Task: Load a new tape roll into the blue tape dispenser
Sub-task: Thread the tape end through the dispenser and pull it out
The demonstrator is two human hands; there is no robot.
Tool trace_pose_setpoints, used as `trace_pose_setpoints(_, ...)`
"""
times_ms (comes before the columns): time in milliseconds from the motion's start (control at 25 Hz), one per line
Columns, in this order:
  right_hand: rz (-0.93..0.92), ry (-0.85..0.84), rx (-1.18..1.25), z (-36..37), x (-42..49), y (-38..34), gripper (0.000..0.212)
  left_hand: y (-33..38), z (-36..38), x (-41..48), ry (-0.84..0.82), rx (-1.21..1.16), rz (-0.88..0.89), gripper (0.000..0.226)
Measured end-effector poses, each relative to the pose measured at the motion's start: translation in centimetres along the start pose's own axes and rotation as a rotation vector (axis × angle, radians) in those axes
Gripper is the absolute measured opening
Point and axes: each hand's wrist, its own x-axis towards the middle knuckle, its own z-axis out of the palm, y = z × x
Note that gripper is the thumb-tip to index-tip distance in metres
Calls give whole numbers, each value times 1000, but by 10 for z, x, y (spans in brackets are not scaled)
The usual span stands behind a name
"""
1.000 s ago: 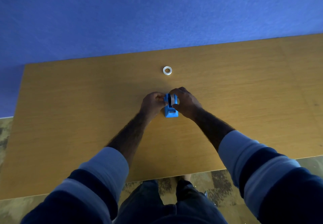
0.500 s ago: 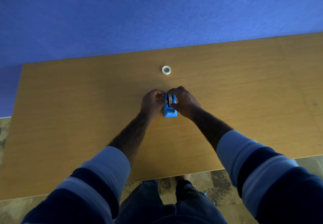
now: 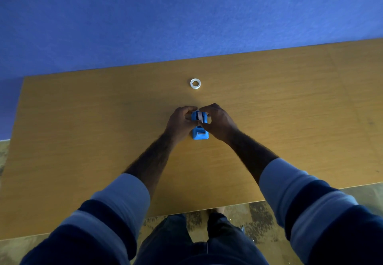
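Note:
The small blue tape dispenser [image 3: 200, 134] stands on the wooden table [image 3: 83, 140], its cutter end toward me. A pale tape roll [image 3: 200, 116] sits between its side walls at the far end. My left hand [image 3: 180, 123] grips the dispenser's left side. My right hand [image 3: 220, 122] closes around the right side, its thumb and fingertips pinching at the roll. A second white ring, a small roll or core [image 3: 195, 83], lies flat on the table beyond the hands.
A blue wall [image 3: 186, 16] rises right behind the table's far edge. The table's near edge runs just in front of my legs, with patterned floor [image 3: 259, 219] below.
Both hands stay on the dispenser. The roll now shows paler between the walls, and my right thumb has shifted in over it. The ring beyond has not moved.

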Motion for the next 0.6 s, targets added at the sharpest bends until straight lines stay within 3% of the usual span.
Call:
trace_pose_setpoints(280,21,32,15,2,-8,3,36,-9,2,-1,-3,16,39,57)
trace_pose_setpoints(600,77,48,1,-6,5,-11,17,-10,9,3,29,70,92,47)
